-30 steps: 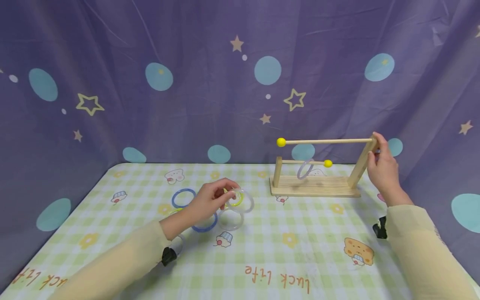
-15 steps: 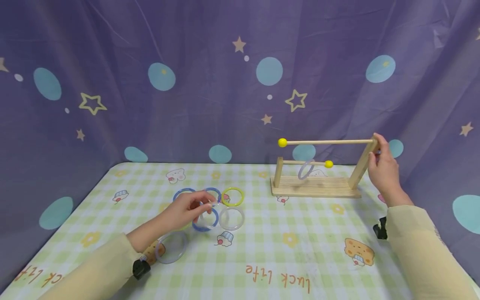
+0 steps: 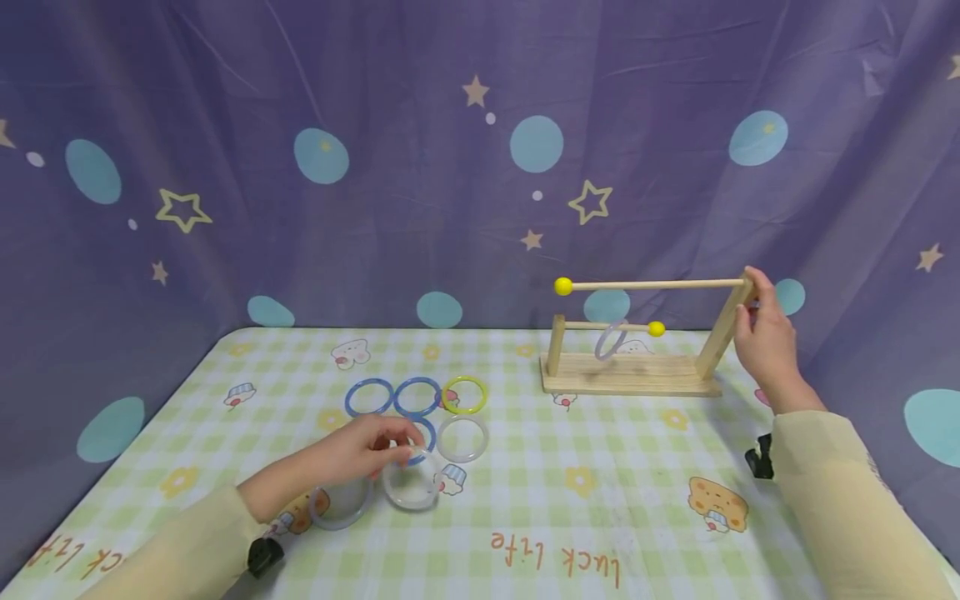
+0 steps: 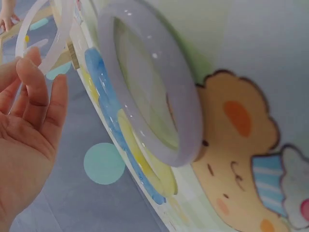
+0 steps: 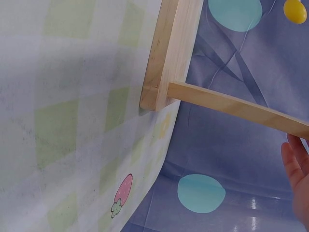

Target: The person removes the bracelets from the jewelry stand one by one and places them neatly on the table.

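Observation:
My left hand (image 3: pixel 401 444) pinches the far edge of a clear ring (image 3: pixel 411 483) low over the checked tablecloth (image 3: pixel 570 517); the left wrist view shows that clear ring (image 4: pixel 47 41) at my fingers (image 4: pixel 41 89). A pale lilac ring (image 3: pixel 341 504) lies just left of it, filling the left wrist view as the lilac ring (image 4: pixel 154 96). My right hand (image 3: pixel 750 298) grips the top of the slanted upright of a wooden stand (image 3: pixel 628 373) with two yellow-tipped rods. One clear ring (image 3: pixel 611 339) hangs on the lower rod. In the right wrist view the stand's upright (image 5: pixel 236 108) passes my fingers (image 5: pixel 299 169).
Beyond my left hand lie two blue rings (image 3: pixel 369 397) (image 3: pixel 417 396), a yellow ring (image 3: pixel 465 394), another clear ring (image 3: pixel 462 438) and a partly hidden blue ring (image 3: pixel 426 432). A purple patterned curtain (image 3: pixel 420 167) closes in the back and sides.
My left hand has drawn back towards me and leftwards with a clear ring, uncovering the blue and yellow rings. My right hand has stayed on the stand.

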Available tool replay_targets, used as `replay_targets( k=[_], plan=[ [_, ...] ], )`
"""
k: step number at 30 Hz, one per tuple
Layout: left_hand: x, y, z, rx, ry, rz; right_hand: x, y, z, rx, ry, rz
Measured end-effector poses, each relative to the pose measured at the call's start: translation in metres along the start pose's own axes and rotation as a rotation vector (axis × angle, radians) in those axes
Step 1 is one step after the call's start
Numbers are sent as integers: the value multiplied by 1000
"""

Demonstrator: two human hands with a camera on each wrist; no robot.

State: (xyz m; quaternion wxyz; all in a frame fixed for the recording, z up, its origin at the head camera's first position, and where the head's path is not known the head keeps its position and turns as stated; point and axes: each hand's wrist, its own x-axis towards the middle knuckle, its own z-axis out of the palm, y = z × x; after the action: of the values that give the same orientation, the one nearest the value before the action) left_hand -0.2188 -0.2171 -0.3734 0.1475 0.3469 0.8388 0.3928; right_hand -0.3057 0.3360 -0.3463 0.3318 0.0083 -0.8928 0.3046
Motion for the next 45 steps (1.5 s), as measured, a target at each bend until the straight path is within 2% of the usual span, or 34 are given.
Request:
replay_targets(
  k=[7,14,18,27,38,45],
  plan=[
    [-3,-5,5,22,-62,-35,1,0,0,-1,-9,2],
    [1,-5,13,321,-83,17,0,1,0,-1,-7,2],
    [3,-3,18,403,-93,33,-1,1,-1,-3,-9,6],
    [7,-8,22,402,-85,69,0,1,0,-6,1,1],
    [9,-12,18,448,-21,38,0,1,0,-7,-2,4],
    [8,-20,13,426,15,11,0,0,0,-9,6,-4]
  ],
)
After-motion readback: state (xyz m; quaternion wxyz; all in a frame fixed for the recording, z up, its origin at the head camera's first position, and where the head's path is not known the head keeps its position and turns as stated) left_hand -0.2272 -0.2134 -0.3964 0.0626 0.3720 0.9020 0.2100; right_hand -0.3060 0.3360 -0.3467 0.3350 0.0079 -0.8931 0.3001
